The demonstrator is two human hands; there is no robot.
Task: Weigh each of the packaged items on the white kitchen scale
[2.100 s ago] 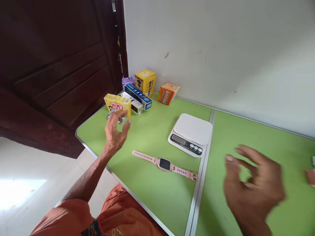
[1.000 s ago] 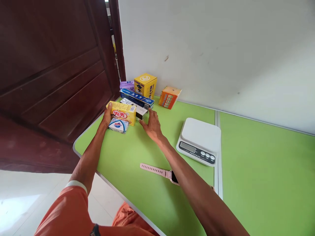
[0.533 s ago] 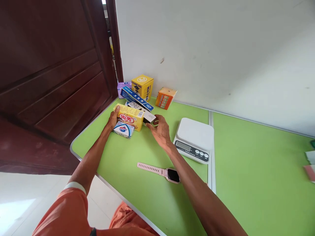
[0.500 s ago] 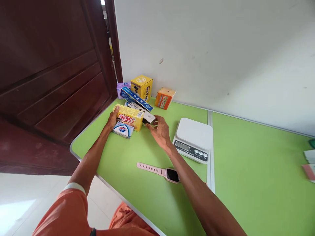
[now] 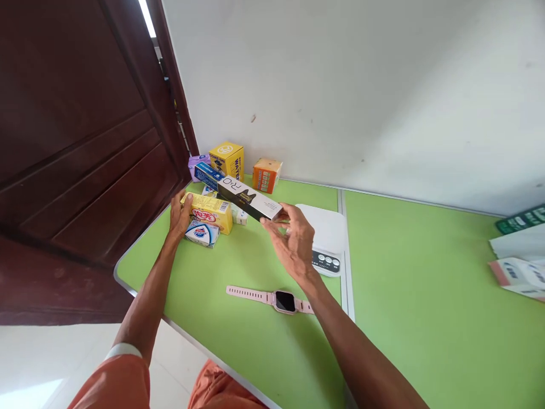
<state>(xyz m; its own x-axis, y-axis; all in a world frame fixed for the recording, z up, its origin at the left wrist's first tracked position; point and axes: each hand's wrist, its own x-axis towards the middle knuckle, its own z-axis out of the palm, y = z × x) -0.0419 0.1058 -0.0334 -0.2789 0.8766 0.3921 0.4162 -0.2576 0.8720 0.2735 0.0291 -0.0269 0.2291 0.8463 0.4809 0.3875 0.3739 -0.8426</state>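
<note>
Your left hand (image 5: 179, 217) touches the yellow box (image 5: 210, 213) at its left end; can't tell whether those fingers grip. Blue-and-white box (image 5: 201, 233) sits just in front. Black-and-white box (image 5: 252, 199) is up off the table (image 5: 409, 284). Pink watch (image 5: 285, 301) lies nearer you. Your right hand (image 5: 295, 236) pinches the black-and-white box's right end, thumb against fingers. White scale (image 5: 326, 228) sits behind, partly hidden.

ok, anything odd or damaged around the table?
Small brownish mark on the pale wall above the orange box, breaking the mostly plain surface; chip or scuff, can't tell. The R&O box slants, but the right hand holds it. No spill visible.
</note>
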